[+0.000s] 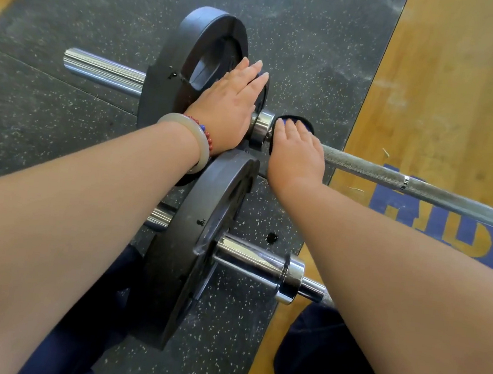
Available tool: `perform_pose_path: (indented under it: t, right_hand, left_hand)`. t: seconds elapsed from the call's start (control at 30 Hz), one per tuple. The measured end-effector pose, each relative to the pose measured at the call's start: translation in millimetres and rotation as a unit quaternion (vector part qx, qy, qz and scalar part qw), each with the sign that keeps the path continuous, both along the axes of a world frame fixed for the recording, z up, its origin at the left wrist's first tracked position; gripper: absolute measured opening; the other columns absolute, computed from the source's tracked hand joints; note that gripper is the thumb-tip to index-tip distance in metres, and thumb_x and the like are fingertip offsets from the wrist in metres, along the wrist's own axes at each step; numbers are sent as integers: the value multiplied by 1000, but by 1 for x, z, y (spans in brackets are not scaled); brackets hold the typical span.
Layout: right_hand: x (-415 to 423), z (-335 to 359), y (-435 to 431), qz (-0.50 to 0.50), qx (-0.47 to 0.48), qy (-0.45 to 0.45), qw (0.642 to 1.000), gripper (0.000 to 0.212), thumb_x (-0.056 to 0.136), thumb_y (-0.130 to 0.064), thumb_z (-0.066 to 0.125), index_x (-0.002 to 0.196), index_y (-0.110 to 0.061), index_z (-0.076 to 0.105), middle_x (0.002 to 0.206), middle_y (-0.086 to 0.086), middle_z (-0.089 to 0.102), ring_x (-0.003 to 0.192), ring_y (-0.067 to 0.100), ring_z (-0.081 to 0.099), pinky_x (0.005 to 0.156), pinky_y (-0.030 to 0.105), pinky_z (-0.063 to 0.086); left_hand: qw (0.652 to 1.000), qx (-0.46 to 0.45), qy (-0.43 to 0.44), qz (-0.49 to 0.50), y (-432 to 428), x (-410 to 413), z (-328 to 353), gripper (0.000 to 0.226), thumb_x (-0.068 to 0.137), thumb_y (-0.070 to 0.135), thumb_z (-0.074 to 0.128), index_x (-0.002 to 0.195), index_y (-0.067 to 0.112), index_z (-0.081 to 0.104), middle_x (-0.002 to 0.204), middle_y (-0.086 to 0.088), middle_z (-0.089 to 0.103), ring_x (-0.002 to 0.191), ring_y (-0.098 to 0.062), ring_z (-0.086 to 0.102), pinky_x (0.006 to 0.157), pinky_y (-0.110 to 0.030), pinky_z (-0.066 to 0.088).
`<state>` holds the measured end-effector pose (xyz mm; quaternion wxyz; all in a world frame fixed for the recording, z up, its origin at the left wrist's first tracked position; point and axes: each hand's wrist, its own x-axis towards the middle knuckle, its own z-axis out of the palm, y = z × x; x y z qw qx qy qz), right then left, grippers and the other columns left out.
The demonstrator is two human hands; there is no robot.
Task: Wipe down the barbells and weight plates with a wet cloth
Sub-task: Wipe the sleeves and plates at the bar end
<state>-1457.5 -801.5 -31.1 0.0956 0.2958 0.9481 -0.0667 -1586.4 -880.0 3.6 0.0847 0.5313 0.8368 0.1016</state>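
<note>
Two black weight plates, far plate (pixel 164 63) and near plate (pixel 181 259), upright on edge on rubber mat (pixel 61 125), each mounted on a chrome sleeve. Far barbell (pixel 364 166) and near barbell (pixel 249 259) lying roughly parallel. Dark blue cloth (pixel 280 118) wrapped over far shaft, just beside collar.

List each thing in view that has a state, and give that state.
far plate, upright on far bar, left hand flat against it
near plate, upright on near bar, untouched
cloth, wrapped on far bar, right hand curled over it
</note>
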Motion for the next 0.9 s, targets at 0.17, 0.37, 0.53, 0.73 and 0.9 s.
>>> perform_pose_path:
  t: [0.17, 0.37, 0.53, 0.73, 0.9]
  right_hand:
    - [25, -9, -8, 79, 24, -6, 997, 68, 98, -15, 34, 151, -12, -8, 160, 5, -8, 147, 20, -8, 118, 35, -2]
    - [28, -17, -20, 64, 5, 5, 998, 68, 97, -10, 29, 149, -9, -16, 158, 5, -17, 145, 21, -16, 118, 35, -10]
    - [3, -1, -7, 74, -119, 122, 983, 78, 89, 4, 41, 152, -11, -1, 160, 4, -6, 147, 18, -6, 116, 26, -4]
    - [18, -6, -7, 123, -113, 101, 981, 75, 92, 2, 40, 153, -17, 2, 160, -4, -5, 146, 15, -6, 113, 23, -2]
    - [1, -10, 6, 107, -115, 118, 980, 77, 89, 4, 44, 153, -21, 7, 160, -2, 1, 146, 20, 2, 117, 30, 9]
  left_hand:
    - [1000, 0, 7, -4, -1, 0, 1, 54, 100, 10, 36, 151, 7, 17, 159, -8, 10, 147, -23, 3, 118, -33, 8]
    - [1000, 3, 8, -2, -1, 1, 2, 54, 100, 10, 35, 151, 8, 18, 159, -7, 9, 147, -22, 3, 118, -32, 7]
    - [1000, 8, 3, -2, 0, 0, 0, 54, 100, 9, 35, 150, 7, 18, 159, -8, 10, 147, -22, 3, 118, -32, 7]
    - [1000, 0, 9, -7, 0, -2, -2, 54, 99, 9, 35, 151, 7, 17, 159, -9, 10, 147, -23, 3, 119, -34, 9]
    - [1000, 0, 1, -4, 1, -2, -1, 54, 100, 9, 34, 151, 7, 16, 159, -8, 8, 147, -22, 2, 119, -34, 7]
